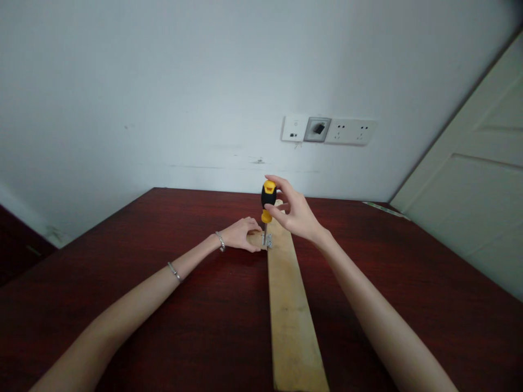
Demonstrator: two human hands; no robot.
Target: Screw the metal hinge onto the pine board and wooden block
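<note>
Screwdriver (268, 200) in grasp of right hand (297, 215) over hinge (269, 240), wood block (255, 239) in grasp of left hand (239, 235), left of hinge. Could slip from tilting or loose hold.

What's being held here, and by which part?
The right grip holds a screwdriver by its handle; the left grip holds a small wooden piece by its edges.

On the tabletop (212, 316), a board (291, 305) is laid toward the far edge. A block (255, 239) is set left of it, both bridged by a hinge (269, 240), with a screwdriver (268, 198) held above. By the far right corner, a strip (384, 209) is laid.
</note>
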